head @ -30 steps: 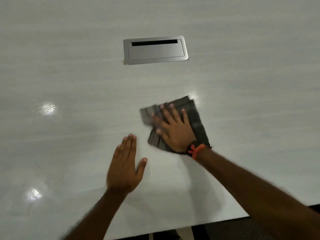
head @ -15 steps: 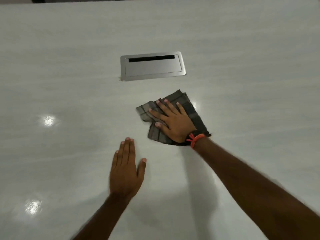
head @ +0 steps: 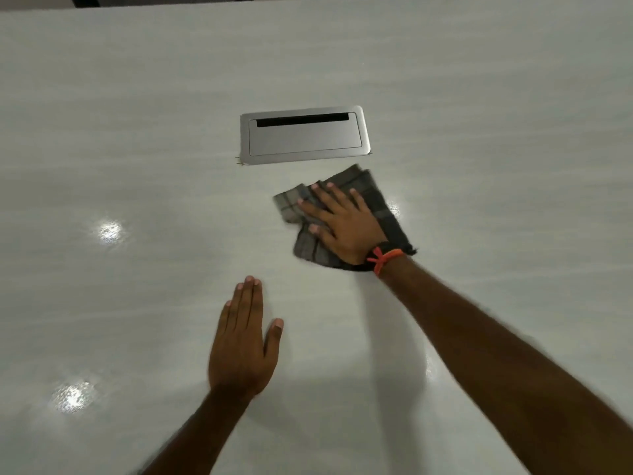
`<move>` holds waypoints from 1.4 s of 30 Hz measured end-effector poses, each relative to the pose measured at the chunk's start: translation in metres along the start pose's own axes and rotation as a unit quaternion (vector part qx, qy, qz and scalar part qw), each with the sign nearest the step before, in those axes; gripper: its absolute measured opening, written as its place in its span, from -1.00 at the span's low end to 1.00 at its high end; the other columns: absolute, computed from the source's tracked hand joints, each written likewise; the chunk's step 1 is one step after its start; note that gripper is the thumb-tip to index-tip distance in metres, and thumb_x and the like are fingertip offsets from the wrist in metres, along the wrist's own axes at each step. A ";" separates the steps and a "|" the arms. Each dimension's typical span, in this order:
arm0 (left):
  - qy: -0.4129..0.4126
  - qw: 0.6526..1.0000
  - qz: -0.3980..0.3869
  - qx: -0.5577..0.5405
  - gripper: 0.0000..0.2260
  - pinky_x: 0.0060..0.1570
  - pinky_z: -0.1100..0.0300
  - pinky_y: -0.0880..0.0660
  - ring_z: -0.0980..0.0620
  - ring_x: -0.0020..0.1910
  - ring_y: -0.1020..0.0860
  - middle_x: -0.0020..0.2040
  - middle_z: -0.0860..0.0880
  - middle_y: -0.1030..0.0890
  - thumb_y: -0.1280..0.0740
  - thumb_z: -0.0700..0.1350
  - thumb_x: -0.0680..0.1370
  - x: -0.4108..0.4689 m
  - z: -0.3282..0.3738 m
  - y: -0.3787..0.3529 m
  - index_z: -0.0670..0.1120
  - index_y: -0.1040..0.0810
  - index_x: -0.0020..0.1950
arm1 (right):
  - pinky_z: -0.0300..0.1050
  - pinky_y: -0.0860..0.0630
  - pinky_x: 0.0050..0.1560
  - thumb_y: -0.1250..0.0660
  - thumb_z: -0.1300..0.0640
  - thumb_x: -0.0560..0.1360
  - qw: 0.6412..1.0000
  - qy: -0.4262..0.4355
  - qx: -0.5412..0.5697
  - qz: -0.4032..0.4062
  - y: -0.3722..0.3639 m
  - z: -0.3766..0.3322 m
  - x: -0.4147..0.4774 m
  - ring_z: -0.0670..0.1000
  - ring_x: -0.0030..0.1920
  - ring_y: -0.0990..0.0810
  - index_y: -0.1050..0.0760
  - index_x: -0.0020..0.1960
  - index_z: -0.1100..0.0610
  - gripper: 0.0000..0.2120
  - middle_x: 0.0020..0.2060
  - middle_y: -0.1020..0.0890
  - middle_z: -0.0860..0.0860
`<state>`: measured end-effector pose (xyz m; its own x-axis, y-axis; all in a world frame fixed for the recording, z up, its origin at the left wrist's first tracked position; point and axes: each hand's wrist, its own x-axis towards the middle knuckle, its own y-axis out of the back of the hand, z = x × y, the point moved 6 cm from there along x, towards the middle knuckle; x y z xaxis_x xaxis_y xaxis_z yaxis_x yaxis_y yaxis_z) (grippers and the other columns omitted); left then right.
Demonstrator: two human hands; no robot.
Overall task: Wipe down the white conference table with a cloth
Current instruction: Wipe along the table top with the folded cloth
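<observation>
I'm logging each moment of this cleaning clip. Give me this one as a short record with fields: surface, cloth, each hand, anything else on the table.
surface: white table, glossy, with bright light reflections
cloth: grey checked, rumpled, lying on the table just nearer than the metal hatch
right hand: palm down on the cloth, fingers straight and spread, pressing it; orange band at the wrist
left hand: flat on bare table, fingers together, apart from the cloth
other: metal hatch set in the table, lid down

no readable text, labels, brands or numbers anywhere.
</observation>
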<state>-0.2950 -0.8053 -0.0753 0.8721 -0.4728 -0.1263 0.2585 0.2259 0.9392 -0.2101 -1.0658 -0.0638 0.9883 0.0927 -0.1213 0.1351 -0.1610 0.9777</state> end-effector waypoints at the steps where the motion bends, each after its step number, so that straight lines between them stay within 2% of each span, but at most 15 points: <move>1: -0.001 1.000 0.003 -0.002 -0.38 0.58 0.08 -0.02 0.07 0.63 0.04 0.65 -0.01 -0.01 0.02 0.18 0.66 0.000 0.000 0.000 -0.08 0.01 0.65 | 0.32 -0.05 0.53 0.15 -0.25 0.60 0.999 -0.048 0.005 0.020 0.006 0.029 -0.001 0.11 0.62 -0.05 -0.12 0.61 -0.20 -0.41 0.63 -0.10 -0.02; 5: -0.001 1.000 0.010 -0.006 -0.38 0.58 0.08 -0.02 0.06 0.63 0.03 0.65 -0.02 -0.04 0.00 0.17 0.65 -0.001 0.001 0.002 -0.09 -0.01 0.64 | 0.38 0.03 0.53 0.13 -0.24 0.63 0.932 -0.349 0.046 0.080 0.028 0.155 -0.023 0.16 0.63 0.01 -0.07 0.63 -0.15 -0.41 0.64 -0.06 0.04; 7: -0.001 1.000 0.013 -0.007 -0.38 0.58 0.08 -0.02 0.05 0.63 0.02 0.65 -0.02 -0.05 0.00 0.16 0.66 -0.001 0.001 0.002 -0.10 -0.01 0.64 | 0.40 0.13 0.53 0.11 -0.23 0.66 0.905 -0.413 0.068 0.077 0.028 0.161 -0.016 0.19 0.63 0.09 0.00 0.64 -0.14 -0.43 0.65 0.00 0.06; 9: 0.000 1.000 0.013 -0.009 -0.39 0.58 0.07 -0.03 0.06 0.63 0.02 0.65 -0.02 -0.05 -0.01 0.16 0.66 -0.001 0.002 0.002 -0.10 -0.01 0.64 | 0.43 0.15 0.52 0.10 -0.22 0.67 0.917 -0.388 0.070 0.069 0.026 0.126 0.005 0.24 0.62 0.11 0.02 0.64 -0.15 -0.44 0.65 0.02 0.07; 14: -0.003 1.000 0.009 -0.006 -0.39 0.58 0.05 -0.06 0.06 0.63 0.02 0.65 -0.02 -0.05 -0.02 0.16 0.66 -0.001 0.001 0.001 -0.10 -0.02 0.64 | 0.33 0.10 0.54 0.08 -0.22 0.67 0.993 -0.112 0.025 0.006 0.009 0.043 0.026 0.14 0.63 0.05 0.01 0.62 -0.23 -0.47 0.65 -0.01 -0.01; 17: 0.000 1.000 0.009 -0.006 -0.39 0.58 0.06 -0.04 0.06 0.63 0.03 0.65 -0.02 -0.04 -0.04 0.14 0.66 -0.001 0.001 0.002 -0.10 -0.01 0.64 | 0.39 -0.04 0.52 0.08 -0.19 0.63 0.976 -0.207 0.010 0.064 0.021 0.111 0.004 0.19 0.61 -0.08 -0.12 0.61 -0.16 -0.45 0.63 -0.13 0.05; 22: -0.003 1.000 0.006 -0.011 -0.38 0.59 0.09 0.01 0.07 0.63 0.06 0.65 -0.01 -0.01 -0.03 0.15 0.66 -0.001 0.003 0.002 -0.09 0.01 0.65 | 0.43 0.08 0.51 0.10 -0.21 0.62 0.912 -0.397 0.065 0.079 0.032 0.160 -0.013 0.21 0.62 0.04 -0.07 0.63 -0.11 -0.41 0.64 -0.06 0.09; 24: -0.003 1.000 0.003 -0.007 -0.38 0.59 0.09 0.01 0.07 0.63 0.07 0.65 -0.02 -0.01 -0.01 0.16 0.66 -0.001 0.003 0.002 -0.09 0.02 0.65 | 0.44 0.04 0.50 0.09 -0.19 0.62 0.943 -0.323 0.041 0.072 0.029 0.115 0.001 0.23 0.62 0.01 -0.11 0.62 -0.11 -0.42 0.63 -0.10 0.10; 26: -0.007 1.000 0.006 -0.006 -0.38 0.59 0.07 -0.01 0.06 0.63 0.05 0.65 -0.03 -0.03 -0.02 0.16 0.66 0.000 0.002 0.002 -0.10 0.00 0.65 | 0.38 0.04 0.52 0.12 -0.19 0.63 0.988 -0.153 0.003 0.022 0.013 0.060 0.005 0.19 0.63 0.02 -0.07 0.63 -0.13 -0.42 0.64 -0.07 0.06; 28: -0.011 1.000 0.004 -0.007 -0.38 0.59 0.06 -0.02 0.05 0.63 0.04 0.65 -0.03 -0.03 -0.02 0.16 0.66 0.001 0.001 0.002 -0.10 0.00 0.64 | 0.30 0.08 0.55 0.13 -0.21 0.64 0.998 -0.061 0.007 -0.012 0.007 0.044 -0.014 0.13 0.63 0.05 -0.01 0.63 -0.17 -0.43 0.65 0.00 0.00; 30: -0.012 1.000 0.001 -0.004 -0.38 0.59 0.06 -0.01 0.06 0.63 0.05 0.65 -0.03 -0.02 -0.01 0.16 0.66 0.001 0.001 0.001 -0.10 0.01 0.65 | 0.29 0.05 0.55 0.11 -0.21 0.62 0.985 -0.169 0.022 0.035 0.013 0.081 -0.039 0.12 0.63 0.01 -0.04 0.63 -0.18 -0.43 0.64 -0.04 -0.01; 32: -0.008 1.000 0.001 -0.003 -0.38 0.59 0.07 0.00 0.06 0.63 0.06 0.65 -0.03 -0.02 0.00 0.16 0.66 0.001 0.001 0.001 -0.10 0.01 0.65 | 0.34 0.04 0.55 0.13 -0.23 0.60 0.932 -0.352 0.053 0.077 0.017 0.122 -0.071 0.14 0.63 0.00 -0.07 0.63 -0.16 -0.39 0.64 -0.06 0.03; 34: -0.008 1.000 0.005 -0.004 -0.38 0.59 0.09 0.02 0.05 0.63 0.05 0.65 -0.03 -0.02 0.01 0.17 0.66 0.001 0.001 0.002 -0.11 0.01 0.64 | 0.40 0.03 0.53 0.15 -0.24 0.58 0.897 -0.426 0.067 0.095 0.011 0.112 -0.084 0.17 0.63 0.00 -0.08 0.63 -0.11 -0.36 0.64 -0.08 0.07; 39: -0.017 1.000 0.004 -0.001 -0.36 0.59 0.07 0.01 0.02 0.63 0.03 0.65 -0.06 -0.02 0.01 0.17 0.65 0.001 0.003 0.002 -0.13 0.01 0.64 | 0.32 0.04 0.53 0.06 -0.21 0.64 0.980 -0.193 0.017 0.046 -0.023 -0.040 -0.113 0.15 0.63 0.03 0.00 0.64 -0.15 -0.42 0.64 -0.03 0.02; 42: -0.017 1.000 0.007 -0.003 -0.36 0.58 0.06 0.00 0.00 0.63 0.03 0.65 -0.07 -0.02 0.01 0.16 0.65 0.001 0.002 0.003 -0.13 0.02 0.64 | 0.28 0.02 0.56 0.06 -0.23 0.64 0.986 -0.163 0.002 0.020 -0.028 -0.030 -0.158 0.09 0.64 0.05 0.06 0.63 -0.23 -0.43 0.65 0.02 -0.06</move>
<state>-0.2939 -0.8066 -0.0723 0.8616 -0.4972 -0.1018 0.2487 0.2389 0.9386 -0.3718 -1.0460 -0.0669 0.9630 -0.2347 -0.1326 0.0957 -0.1623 0.9821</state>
